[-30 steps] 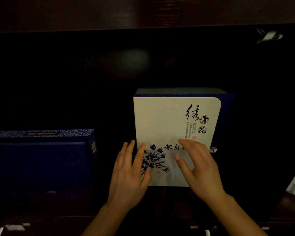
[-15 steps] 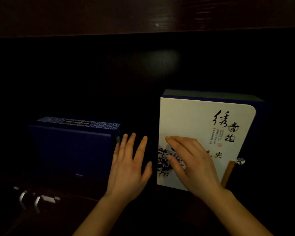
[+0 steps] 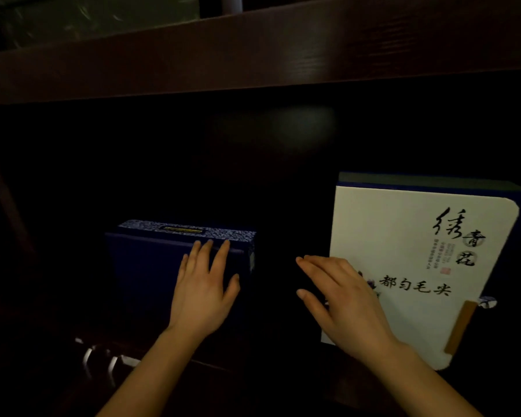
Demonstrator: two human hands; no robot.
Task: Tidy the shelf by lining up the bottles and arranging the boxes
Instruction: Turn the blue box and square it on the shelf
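- Fingers (image 3: 206,251) of left hand (image 3: 203,291) splayed flat on blue box (image 3: 151,266); right hand (image 3: 340,299) open, gripping nothing.
- Risk: an uneven push skews the blue box; dim shelf (image 3: 253,55) hides alignment with white box (image 3: 403,251).

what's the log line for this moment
left hand flat on blue box | right hand open by white box | nothing gripped

A dim display shelf of dark wood (image 3: 253,52), likely a tea shop or home cabinet (lighting too low to tell), holding a white calligraphy gift box (image 3: 403,236) and a blue box (image 3: 151,266).
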